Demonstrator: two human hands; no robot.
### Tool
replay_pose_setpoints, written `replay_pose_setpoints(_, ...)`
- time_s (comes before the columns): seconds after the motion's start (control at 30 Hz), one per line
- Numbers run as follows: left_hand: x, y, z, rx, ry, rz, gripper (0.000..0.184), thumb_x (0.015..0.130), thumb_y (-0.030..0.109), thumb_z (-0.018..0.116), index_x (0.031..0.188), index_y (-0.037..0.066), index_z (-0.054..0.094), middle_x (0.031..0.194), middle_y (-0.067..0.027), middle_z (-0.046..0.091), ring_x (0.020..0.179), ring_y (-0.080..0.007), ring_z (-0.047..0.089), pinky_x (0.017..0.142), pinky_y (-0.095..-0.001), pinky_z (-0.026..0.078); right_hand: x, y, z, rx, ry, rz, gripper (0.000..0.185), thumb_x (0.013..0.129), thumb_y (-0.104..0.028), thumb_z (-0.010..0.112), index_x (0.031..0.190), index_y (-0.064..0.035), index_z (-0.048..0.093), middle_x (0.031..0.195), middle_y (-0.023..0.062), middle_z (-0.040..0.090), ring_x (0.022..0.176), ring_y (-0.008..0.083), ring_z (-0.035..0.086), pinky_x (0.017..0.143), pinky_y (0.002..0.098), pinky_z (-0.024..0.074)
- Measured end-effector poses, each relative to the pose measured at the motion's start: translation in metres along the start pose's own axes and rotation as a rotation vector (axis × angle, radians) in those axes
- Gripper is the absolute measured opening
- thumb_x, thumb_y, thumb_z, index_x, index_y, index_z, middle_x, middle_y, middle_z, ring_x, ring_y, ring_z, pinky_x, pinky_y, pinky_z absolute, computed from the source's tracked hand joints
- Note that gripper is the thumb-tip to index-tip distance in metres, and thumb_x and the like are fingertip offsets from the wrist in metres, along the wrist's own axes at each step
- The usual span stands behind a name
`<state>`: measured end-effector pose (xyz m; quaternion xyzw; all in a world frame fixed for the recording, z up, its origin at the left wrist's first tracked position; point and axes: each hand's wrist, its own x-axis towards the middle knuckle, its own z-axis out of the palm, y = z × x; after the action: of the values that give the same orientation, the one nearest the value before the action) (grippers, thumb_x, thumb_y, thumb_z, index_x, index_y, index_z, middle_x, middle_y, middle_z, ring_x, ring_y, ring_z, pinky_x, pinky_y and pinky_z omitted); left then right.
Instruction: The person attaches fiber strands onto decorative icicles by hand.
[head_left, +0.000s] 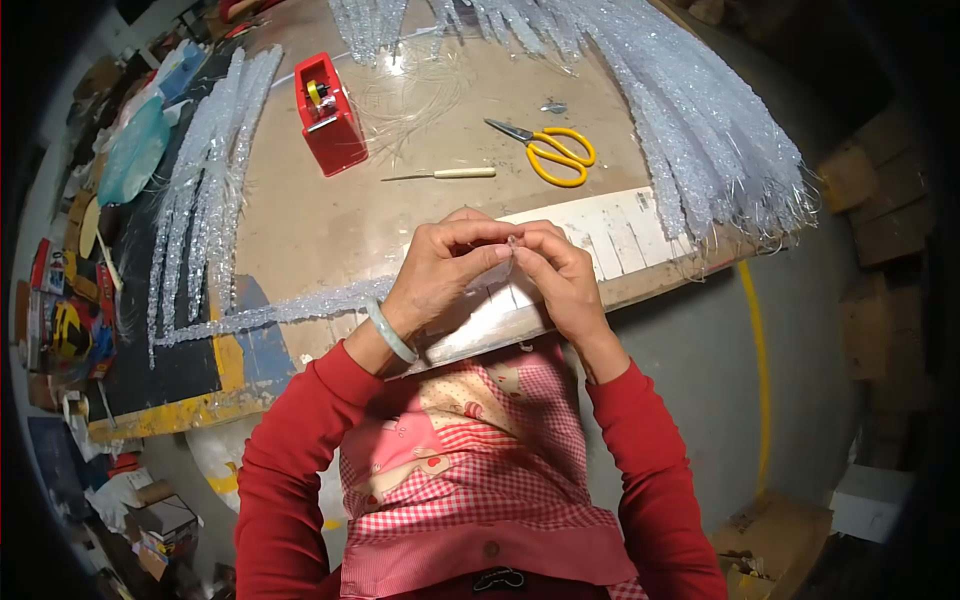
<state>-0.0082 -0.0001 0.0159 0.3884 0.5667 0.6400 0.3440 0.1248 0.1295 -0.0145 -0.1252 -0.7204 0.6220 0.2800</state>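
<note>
Near the centre of the frame, I held my left hand (450, 262) and my right hand (565, 285) together, thumb and fingers of each closed in a pinch on a small clear piece (512, 242) between the fingertips. Most of it was hidden, so I could not tell whether it was the end of the glittery strand (300, 305). That strand lay from the left of the frame across the table (290, 230) to my left hand, where my wrist and fingers covered the rest. A pale bangle (388, 332) circled my left wrist. Beneath my hands lay a white board (620, 235) with dark lines, along the table's near edge.

Above my hands, the pale-handled awl (465, 173) lay flat, with yellow-handled scissors (560, 155) to its right, blades parted slightly and pointing to the upper left. The red tape dispenser (335, 130) stood in the upper left, beside loose clear threads (420, 105). More glittery strands (215, 170) lay at the left, and a thick bundle (700, 120) filled the upper right, its ends hanging over the table's edge.
</note>
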Motion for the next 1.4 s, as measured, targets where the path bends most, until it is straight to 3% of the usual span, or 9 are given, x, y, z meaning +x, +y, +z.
replay_pose_setpoints(0.47, -0.003, 0.000, 0.016, 0.087, 0.033, 0.072, 0.008, 0.087, 0.005, 0.068, 0.094, 0.001, 0.070, 0.090, -0.0044, 0.068, 0.086, -0.0131, 0.061, 0.083, -0.0283, 0.045, -0.016, -0.053, -0.011, -0.011, 0.067, 0.168, 0.016, 0.094, -0.004, 0.063, 0.108, 0.0026, 0.063, 0.101, 0.0040, 0.064, 0.096, 0.0117, 0.061, 0.088, 0.0257, 0.0489)
replay_pose_setpoints(0.53, -0.004, 0.005, 0.019, 0.601, 0.032, 0.363, 0.009, 0.085, 0.007, 0.067, 0.093, 0.003, 0.069, 0.087, -0.0063, 0.070, 0.081, -0.0195, 0.065, 0.085, -0.0335, 0.045, -0.020, -0.056, -0.016, -0.124, 0.032, 0.123, 0.016, 0.091, -0.003, 0.066, 0.106, 0.0013, 0.062, 0.101, 0.0043, 0.064, 0.094, 0.0094, 0.061, 0.083, 0.0235, 0.0495)
replay_pose_setpoints(0.63, -0.002, -0.002, 0.027, 0.659, 0.043, 0.547, 0.012, 0.082, 0.008, 0.069, 0.094, 0.004, 0.067, 0.086, -0.0071, 0.070, 0.078, -0.0254, 0.065, 0.087, -0.0368, 0.044, -0.024, -0.057, -0.018, -0.217, -0.003, 0.022, 0.016, 0.090, -0.003, 0.069, 0.104, 0.0009, 0.062, 0.098, 0.0024, 0.064, 0.089, 0.0082, 0.060, 0.078, 0.0225, 0.0497)
replay_pose_setpoints(0.7, -0.003, 0.000, 0.026, 0.628, 0.025, 0.482, 0.017, 0.082, 0.008, 0.070, 0.097, 0.004, 0.067, 0.085, -0.0068, 0.070, 0.078, -0.0242, 0.065, 0.088, -0.0358, 0.044, -0.025, -0.059, -0.023, -0.264, 0.020, 0.035, 0.015, 0.088, -0.003, 0.071, 0.102, 0.0004, 0.065, 0.093, 0.0010, 0.065, 0.084, 0.0072, 0.060, 0.073, 0.0220, 0.0491)
replay_pose_setpoints(0.77, -0.003, 0.004, 0.025, 0.530, 0.015, 0.360, 0.018, 0.080, 0.008, 0.072, 0.097, 0.004, 0.067, 0.085, -0.0071, 0.070, 0.080, -0.0226, 0.066, 0.087, -0.0350, 0.045, -0.027, -0.064, -0.028, -0.086, 0.040, 0.301, 0.014, 0.088, -0.003, 0.071, 0.101, 0.0001, 0.067, 0.089, 0.0003, 0.066, 0.082, 0.0063, 0.060, 0.073, 0.0207, 0.0483)
replay_pose_setpoints(1.0, 0.002, -0.002, 0.022, 0.386, -0.079, 0.240, 0.014, 0.081, 0.001, 0.071, 0.094, 0.001, 0.064, 0.085, -0.0080, 0.066, 0.082, -0.0170, 0.065, 0.079, -0.0310, 0.051, -0.029, -0.050, -0.037, 0.200, -0.031, 0.464, 0.026, 0.089, -0.002, 0.069, 0.115, 0.0006, 0.067, 0.095, 0.0014, 0.066, 0.083, 0.0065, 0.060, 0.073, 0.0201, 0.0483)
replay_pose_setpoints(1.13, 0.002, -0.005, 0.022, 0.389, -0.073, 0.239, 0.013, 0.082, 0.000, 0.069, 0.092, 0.000, 0.061, 0.084, -0.0064, 0.064, 0.082, -0.0152, 0.064, 0.075, -0.0285, 0.051, -0.030, -0.046, -0.039, 0.217, -0.086, 0.405, 0.027, 0.089, -0.001, 0.068, 0.116, 0.0006, 0.066, 0.097, 0.0008, 0.065, 0.085, 0.0064, 0.059, 0.076, 0.0202, 0.0489)
replay_pose_setpoints(1.2, 0.002, -0.006, 0.023, 0.325, -0.056, 0.247, 0.010, 0.080, 0.006, 0.066, 0.088, 0.000, 0.064, 0.077, -0.0116, 0.067, 0.076, -0.0266, 0.065, 0.078, -0.0364, 0.049, -0.030, -0.048, -0.037, -0.028, -0.046, 0.356, 0.027, 0.090, -0.001, 0.068, 0.116, 0.0011, 0.065, 0.097, -0.0001, 0.064, 0.087, 0.0061, 0.059, 0.077, 0.0202, 0.0493)
replay_pose_setpoints(1.4, 0.004, -0.005, 0.020, 0.397, -0.091, 0.277, 0.010, 0.080, 0.006, 0.069, 0.086, -0.002, 0.072, 0.078, -0.0152, 0.071, 0.072, -0.0281, 0.067, 0.069, -0.0372, 0.052, -0.033, -0.044, -0.033, -0.092, 0.042, 0.244, 0.023, 0.091, 0.000, 0.067, 0.113, 0.0020, 0.065, 0.099, 0.0027, 0.067, 0.091, 0.0081, 0.063, 0.082, 0.0216, 0.0512)
